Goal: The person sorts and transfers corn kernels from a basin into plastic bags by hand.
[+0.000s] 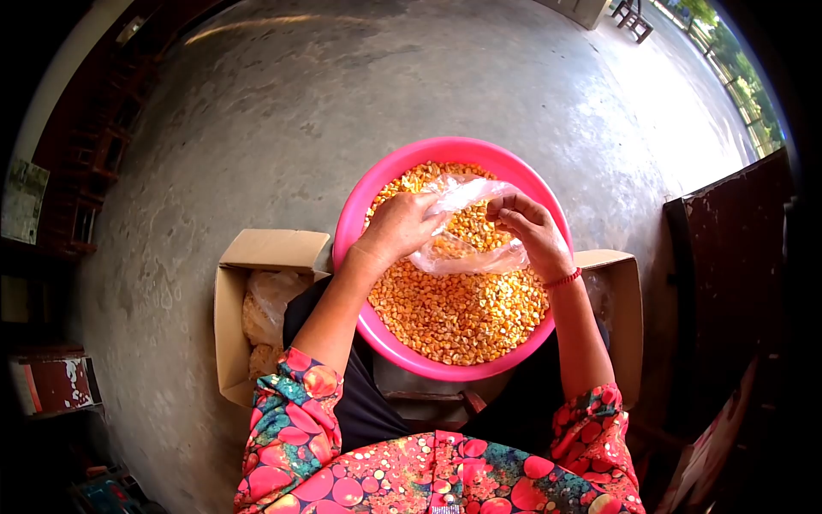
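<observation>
A pink basin (349, 224) full of yellow-orange corn kernels (462, 313) stands in front of me, between my knees. Over the kernels a clear plastic bag (471, 259) hangs with its mouth spread wide, and kernels show through the opening. My left hand (401, 224) is closed on the bag's left edge, thumb against fingers. On the right side of the bag, my right hand (531, 230) has its fingers curled and pressed together at the rim; a red bead bracelet (562, 278) circles that wrist.
An open cardboard box (229, 330) with filled plastic bags (272, 304) stands by my left leg. Another cardboard box (629, 317) is by my right leg. Dark furniture (736, 257) stands at the right, wooden chairs (107, 154) at the far left, on a concrete floor (257, 111).
</observation>
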Action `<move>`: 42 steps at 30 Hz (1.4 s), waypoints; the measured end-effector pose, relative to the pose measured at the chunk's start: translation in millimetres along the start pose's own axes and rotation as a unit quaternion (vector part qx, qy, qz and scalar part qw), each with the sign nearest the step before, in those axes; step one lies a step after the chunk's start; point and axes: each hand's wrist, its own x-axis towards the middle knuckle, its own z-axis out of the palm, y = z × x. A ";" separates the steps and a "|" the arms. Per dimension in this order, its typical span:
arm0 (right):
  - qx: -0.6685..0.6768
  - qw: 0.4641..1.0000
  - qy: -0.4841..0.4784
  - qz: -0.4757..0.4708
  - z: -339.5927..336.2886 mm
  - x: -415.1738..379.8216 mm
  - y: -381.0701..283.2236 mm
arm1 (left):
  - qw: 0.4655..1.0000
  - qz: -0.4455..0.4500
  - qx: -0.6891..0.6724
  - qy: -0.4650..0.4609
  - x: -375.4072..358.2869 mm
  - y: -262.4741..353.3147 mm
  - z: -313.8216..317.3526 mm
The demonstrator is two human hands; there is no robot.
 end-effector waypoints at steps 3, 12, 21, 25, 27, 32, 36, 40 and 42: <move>-0.104 0.994 0.023 -0.035 -1.4 0.7 7.6 | 1.000 -0.008 0.008 -0.009 0.9 0.2 -0.3; -0.239 0.938 -0.239 -0.078 52.9 -20.9 0.2 | 1.000 -0.001 0.018 -0.004 1.8 -3.2 1.4; -0.467 0.828 -0.278 -0.137 92.7 -38.9 51.2 | 1.000 -0.011 -0.002 -0.008 1.3 5.3 -2.3; -0.512 0.768 -0.369 -0.108 96.4 -40.4 44.4 | 1.000 -0.009 0.006 -0.009 1.2 0.8 -1.3; -0.501 0.772 -0.376 -0.109 95.6 -38.9 50.4 | 0.999 -0.030 0.005 -0.013 1.4 2.1 -1.8; -0.392 0.835 -0.368 -0.117 82.4 -31.1 70.0 | 1.000 -0.029 -0.003 -0.002 0.9 -2.1 1.2; -0.164 0.937 -0.306 0.034 81.6 -28.4 43.2 | 0.998 -0.055 0.019 -0.006 1.8 -0.1 -1.8; 0.023 0.935 -0.258 0.243 76.6 -25.8 32.2 | 0.995 -0.028 -0.075 0.066 2.5 -6.2 3.1; 0.041 0.936 -0.266 0.229 76.7 -25.2 34.1 | 0.977 -0.033 -0.195 0.084 7.5 -16.4 5.3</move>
